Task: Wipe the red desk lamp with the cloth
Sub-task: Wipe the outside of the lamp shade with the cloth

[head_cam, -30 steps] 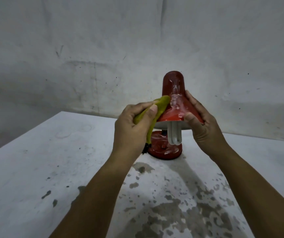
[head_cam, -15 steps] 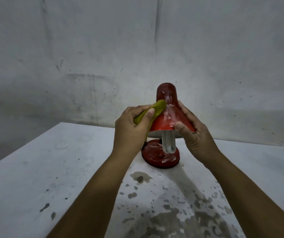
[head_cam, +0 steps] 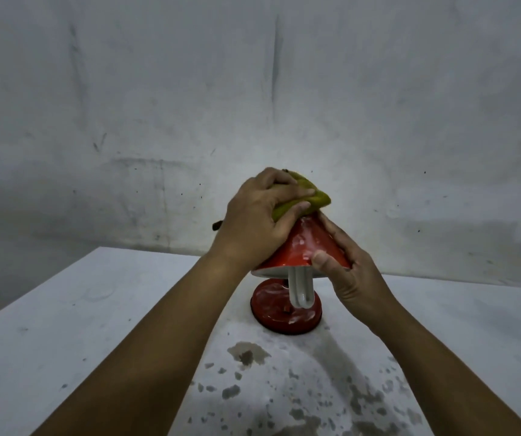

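My left grip (head_cam: 257, 221) held the cloth (head_cam: 306, 199) on the red desk lamp (head_cam: 303, 247) top; my right grip (head_cam: 347, 269), at three o'clock, clasped its shade.

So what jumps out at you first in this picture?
The red desk lamp in the middle, standing on a stained white table. The left hand presses a yellow-green cloth over the top of its shade, while the right hand grips the shade's right side. A white bulb hangs below the shade.
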